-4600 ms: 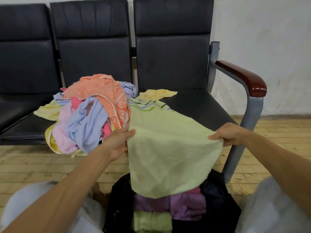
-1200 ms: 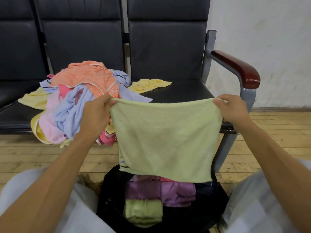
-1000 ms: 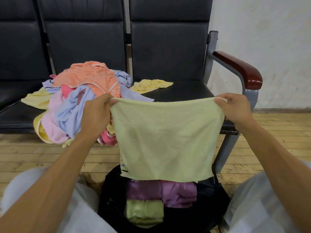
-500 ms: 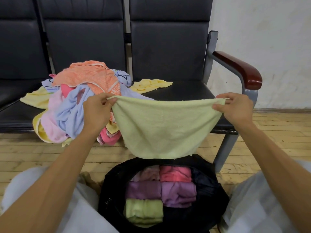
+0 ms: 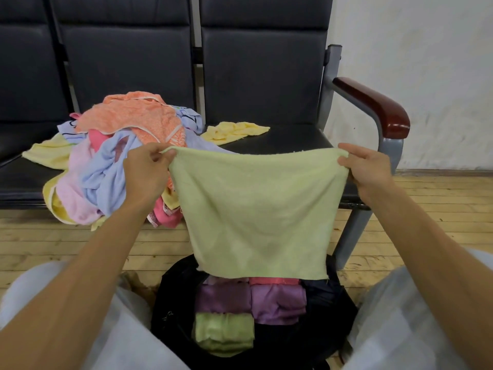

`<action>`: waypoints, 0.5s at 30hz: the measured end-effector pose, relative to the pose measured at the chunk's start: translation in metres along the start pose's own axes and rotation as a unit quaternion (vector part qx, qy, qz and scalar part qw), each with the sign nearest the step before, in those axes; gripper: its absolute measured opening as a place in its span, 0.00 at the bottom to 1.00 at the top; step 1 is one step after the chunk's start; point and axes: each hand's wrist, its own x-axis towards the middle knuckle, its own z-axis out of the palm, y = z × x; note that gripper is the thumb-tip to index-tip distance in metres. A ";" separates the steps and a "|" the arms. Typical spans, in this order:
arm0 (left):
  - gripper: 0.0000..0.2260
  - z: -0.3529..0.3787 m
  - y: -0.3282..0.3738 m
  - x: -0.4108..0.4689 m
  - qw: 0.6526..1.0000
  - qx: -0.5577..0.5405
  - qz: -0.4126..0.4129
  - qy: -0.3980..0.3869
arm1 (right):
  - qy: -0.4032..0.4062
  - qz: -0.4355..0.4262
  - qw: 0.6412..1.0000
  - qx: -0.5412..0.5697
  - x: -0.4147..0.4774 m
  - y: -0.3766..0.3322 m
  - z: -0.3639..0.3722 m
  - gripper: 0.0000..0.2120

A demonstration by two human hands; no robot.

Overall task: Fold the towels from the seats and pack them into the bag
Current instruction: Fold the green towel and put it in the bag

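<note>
Behind green towel (image 5: 256, 214), half the bag (image 5: 329, 311).

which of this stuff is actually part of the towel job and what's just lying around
Part of the job: light green towel pinched by left hand and right hand; towel pile on the seat; yellow towel beside it; black bag with folded towels.
Just there: wooden armrest; plank floor; white wall.

A reddish-brown wooden armrest (image 5: 373, 105) on a grey metal frame (image 5: 356, 231) stands just beyond the right hand (image 5: 369, 169). Pale wooden floorboards (image 5: 53, 236) stretch below the left hand (image 5: 145, 174). A scuffed white wall (image 5: 426, 62) rises behind the armrest.
</note>
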 end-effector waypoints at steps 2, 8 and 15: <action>0.10 0.001 0.002 -0.002 0.999 0.024 0.021 0.001 | 0.039 -0.043 0.996 -0.064 -0.003 0.000 -0.001 0.14; 0.10 0.000 0.005 -0.004 0.998 0.037 0.041 0.024 | 0.082 -0.150 0.969 -0.177 -0.010 -0.001 0.001 0.11; 0.10 0.003 0.006 -0.006 0.996 0.025 0.061 0.065 | 0.106 -0.204 0.938 -0.259 -0.005 0.006 0.011 0.10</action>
